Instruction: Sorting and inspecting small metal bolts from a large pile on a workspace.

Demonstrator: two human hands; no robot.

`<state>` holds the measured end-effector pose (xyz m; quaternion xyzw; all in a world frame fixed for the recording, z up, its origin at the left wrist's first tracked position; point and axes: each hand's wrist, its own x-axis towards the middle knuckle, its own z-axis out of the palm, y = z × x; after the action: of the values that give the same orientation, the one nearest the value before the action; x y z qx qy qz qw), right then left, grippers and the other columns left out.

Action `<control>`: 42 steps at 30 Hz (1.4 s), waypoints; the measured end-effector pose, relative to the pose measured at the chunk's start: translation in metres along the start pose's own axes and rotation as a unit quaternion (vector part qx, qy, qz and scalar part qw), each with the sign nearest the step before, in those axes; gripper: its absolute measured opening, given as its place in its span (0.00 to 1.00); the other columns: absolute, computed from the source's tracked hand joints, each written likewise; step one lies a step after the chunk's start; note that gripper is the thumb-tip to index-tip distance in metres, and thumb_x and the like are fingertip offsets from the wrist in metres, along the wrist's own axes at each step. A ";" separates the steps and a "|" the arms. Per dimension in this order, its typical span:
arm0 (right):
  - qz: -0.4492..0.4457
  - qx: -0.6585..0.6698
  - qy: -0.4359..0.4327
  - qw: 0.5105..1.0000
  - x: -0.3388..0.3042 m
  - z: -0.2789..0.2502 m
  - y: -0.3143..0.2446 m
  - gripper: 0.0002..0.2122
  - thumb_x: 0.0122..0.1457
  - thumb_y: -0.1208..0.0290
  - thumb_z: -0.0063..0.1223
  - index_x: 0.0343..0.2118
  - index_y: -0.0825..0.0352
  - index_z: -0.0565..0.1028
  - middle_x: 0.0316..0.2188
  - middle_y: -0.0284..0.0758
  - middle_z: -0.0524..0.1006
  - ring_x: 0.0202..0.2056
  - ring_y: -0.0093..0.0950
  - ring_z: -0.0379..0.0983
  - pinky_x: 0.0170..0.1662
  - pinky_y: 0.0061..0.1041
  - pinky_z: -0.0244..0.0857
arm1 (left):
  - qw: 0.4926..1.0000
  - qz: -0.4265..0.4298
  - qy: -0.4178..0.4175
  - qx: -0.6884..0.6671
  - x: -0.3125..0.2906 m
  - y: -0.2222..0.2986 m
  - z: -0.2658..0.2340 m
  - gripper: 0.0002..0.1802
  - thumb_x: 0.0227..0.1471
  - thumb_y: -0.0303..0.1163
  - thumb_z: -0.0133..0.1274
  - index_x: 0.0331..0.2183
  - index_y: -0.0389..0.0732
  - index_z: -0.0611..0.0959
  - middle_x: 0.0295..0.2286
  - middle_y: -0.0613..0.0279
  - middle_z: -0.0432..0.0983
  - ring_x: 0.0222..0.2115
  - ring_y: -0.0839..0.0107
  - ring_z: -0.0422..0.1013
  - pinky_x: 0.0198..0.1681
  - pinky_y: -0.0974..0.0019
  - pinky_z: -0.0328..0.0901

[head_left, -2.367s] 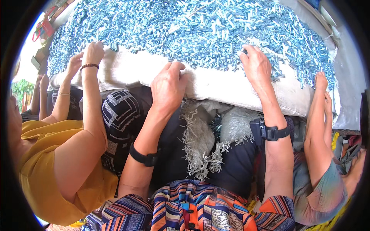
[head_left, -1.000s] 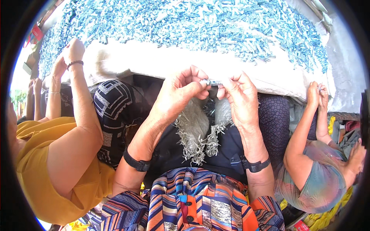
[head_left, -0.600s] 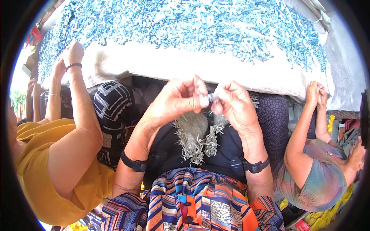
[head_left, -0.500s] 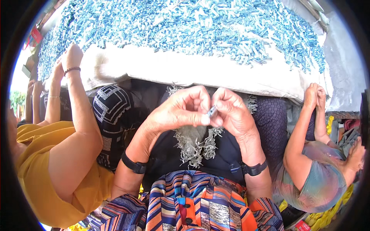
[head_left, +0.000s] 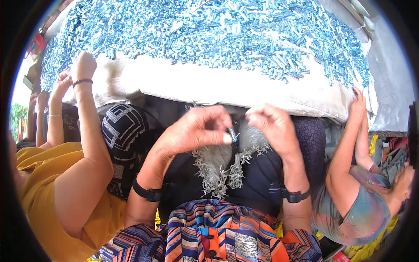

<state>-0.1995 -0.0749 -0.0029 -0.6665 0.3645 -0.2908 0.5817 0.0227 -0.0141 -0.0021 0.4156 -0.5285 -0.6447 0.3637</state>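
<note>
My left hand (head_left: 201, 127) pinches a small silvery-blue tube-like piece (head_left: 232, 134) between thumb and fingers, above my lap. Apart from it, to the right, is my right hand (head_left: 275, 126). Its fingers are curled with thumb and forefinger close together, and slightly blurred; whatever is between them, if anything, cannot be made out. Under both hands a grey woven cloth with frayed edges (head_left: 214, 168) lies over my dark lap. Beyond them spreads a large heap of small shiny blue and silver pieces (head_left: 196, 35) on a pale cloth (head_left: 174, 81).
Close on my left sits a person in a mustard top (head_left: 65, 187), hands raised at the cloth's edge. To my right, a person in a multicoloured top (head_left: 355, 205) reaches to the heap's near edge. Yellow material (head_left: 371, 244) lies low at the right.
My hands have parted: the right has moved right, away from the small piece, which stays in my left. The person on the right has reached forward to the heap.
</note>
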 end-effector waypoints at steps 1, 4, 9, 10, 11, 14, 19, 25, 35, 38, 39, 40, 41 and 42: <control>0.021 -0.007 0.064 0.998 0.008 -0.003 -0.005 0.07 0.57 0.71 0.53 0.31 0.71 0.74 0.24 0.24 0.72 0.27 0.14 0.65 0.31 0.16 0.62 | 0.999 -0.007 0.049 0.014 0.000 -0.002 -0.006 0.09 0.45 0.24 0.59 0.31 0.38 0.76 0.25 0.74 0.69 0.27 0.85 0.64 0.32 0.78 0.61; -0.069 -0.251 0.167 0.951 0.046 -0.027 -0.011 0.07 0.53 0.72 0.52 0.31 0.70 0.72 0.20 0.36 0.73 0.22 0.22 0.67 0.29 0.23 0.62 | 0.938 0.040 0.256 0.232 0.006 -0.004 -0.028 0.08 0.45 0.28 0.56 0.30 0.37 0.77 0.21 0.63 0.72 0.24 0.75 0.68 0.29 0.69 0.63; -0.231 -0.419 0.166 0.862 0.109 -0.043 -0.010 0.05 0.50 0.77 0.49 0.31 0.67 0.73 0.24 0.39 0.74 0.30 0.38 0.71 0.34 0.33 0.64 | 0.811 0.050 0.416 0.407 0.026 -0.004 -0.054 0.10 0.44 0.29 0.53 0.31 0.37 0.77 0.25 0.54 0.74 0.28 0.57 0.72 0.33 0.59 0.65; -0.241 -0.472 0.145 0.836 0.116 -0.045 -0.005 0.04 0.49 0.77 0.48 0.29 0.66 0.72 0.24 0.40 0.74 0.31 0.40 0.70 0.35 0.35 0.64 | 0.787 0.059 0.430 0.438 0.032 -0.007 -0.057 0.10 0.44 0.30 0.53 0.32 0.37 0.77 0.26 0.54 0.74 0.30 0.57 0.72 0.34 0.59 0.65; -0.250 -0.523 0.123 0.806 0.121 -0.048 0.000 0.04 0.48 0.78 0.46 0.28 0.66 0.71 0.25 0.40 0.74 0.33 0.42 0.70 0.36 0.38 0.64 | 0.785 0.026 0.433 0.442 0.036 -0.009 -0.059 0.10 0.43 0.29 0.53 0.33 0.38 0.77 0.29 0.54 0.74 0.32 0.55 0.71 0.36 0.57 0.65; -0.193 -0.581 0.055 0.788 0.130 -0.046 -0.003 0.08 0.46 0.79 0.46 0.32 0.67 0.71 0.29 0.43 0.75 0.34 0.43 0.70 0.39 0.39 0.64 | 0.754 0.056 0.463 0.462 0.047 -0.015 -0.072 0.11 0.44 0.31 0.53 0.33 0.39 0.77 0.30 0.54 0.74 0.32 0.54 0.71 0.36 0.56 0.65; -0.187 -0.586 0.030 0.788 0.139 -0.045 -0.010 0.06 0.48 0.78 0.44 0.31 0.67 0.69 0.27 0.44 0.74 0.32 0.45 0.71 0.36 0.41 0.64 | 0.740 0.052 0.452 0.495 0.067 -0.013 -0.077 0.11 0.44 0.33 0.55 0.32 0.40 0.78 0.29 0.56 0.73 0.30 0.58 0.71 0.35 0.59 0.64; -0.191 -0.484 0.081 0.850 0.123 -0.037 -0.014 0.08 0.50 0.78 0.44 0.34 0.68 0.70 0.27 0.47 0.74 0.31 0.45 0.72 0.35 0.40 0.66 | 0.758 0.030 0.457 0.465 0.074 -0.008 -0.084 0.10 0.44 0.35 0.56 0.30 0.40 0.80 0.24 0.60 0.75 0.27 0.63 0.72 0.33 0.62 0.65; 0.006 0.003 0.103 0.995 0.057 -0.009 -0.006 0.14 0.52 0.83 0.42 0.42 0.71 0.71 0.23 0.27 0.67 0.26 0.17 0.69 0.34 0.19 0.67 | 0.756 -0.029 0.458 0.467 0.080 0.000 -0.084 0.13 0.43 0.37 0.57 0.30 0.39 0.80 0.24 0.58 0.78 0.26 0.66 0.74 0.32 0.64 0.66; 0.000 0.090 0.108 0.990 0.043 -0.002 -0.007 0.14 0.53 0.84 0.41 0.43 0.71 0.69 0.26 0.32 0.72 0.27 0.19 0.70 0.34 0.19 0.67 | 0.803 -0.027 0.454 0.386 0.075 0.001 -0.086 0.12 0.41 0.37 0.55 0.29 0.40 0.80 0.26 0.53 0.77 0.31 0.56 0.73 0.35 0.57 0.66; 0.005 0.139 0.122 0.983 0.041 -0.001 -0.007 0.12 0.54 0.83 0.42 0.42 0.71 0.68 0.27 0.33 0.72 0.27 0.20 0.71 0.34 0.20 0.67 | 0.811 0.000 0.453 0.369 0.074 -0.001 -0.088 0.11 0.41 0.35 0.55 0.28 0.38 0.79 0.24 0.56 0.76 0.28 0.62 0.74 0.34 0.61 0.66; 0.010 0.188 0.135 0.973 0.039 0.000 -0.008 0.11 0.54 0.83 0.42 0.41 0.70 0.68 0.28 0.34 0.73 0.28 0.21 0.72 0.34 0.21 0.68 | 0.813 0.001 0.451 0.369 0.071 -0.003 -0.090 0.11 0.41 0.35 0.55 0.28 0.38 0.79 0.24 0.56 0.76 0.28 0.62 0.74 0.34 0.61 0.66; 0.010 0.187 0.137 0.973 0.038 0.002 -0.010 0.11 0.54 0.83 0.42 0.41 0.70 0.68 0.28 0.34 0.73 0.28 0.21 0.72 0.34 0.21 0.68 | 0.847 0.026 0.440 0.296 0.067 -0.005 -0.092 0.10 0.43 0.33 0.55 0.28 0.37 0.78 0.23 0.61 0.75 0.25 0.69 0.71 0.30 0.67 0.65; 0.019 0.206 0.127 0.970 0.038 0.004 -0.013 0.09 0.55 0.82 0.43 0.39 0.69 0.68 0.27 0.34 0.73 0.28 0.21 0.72 0.34 0.21 0.68 | 0.876 0.050 0.427 0.221 0.064 -0.007 -0.092 0.09 0.46 0.31 0.55 0.28 0.36 0.76 0.22 0.65 0.73 0.22 0.76 0.69 0.27 0.73 0.63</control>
<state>-0.1736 -0.1031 0.0079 -0.4828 0.3795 -0.4310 0.6611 0.0824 -0.1060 -0.0276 0.6931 -0.4708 -0.2522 0.4841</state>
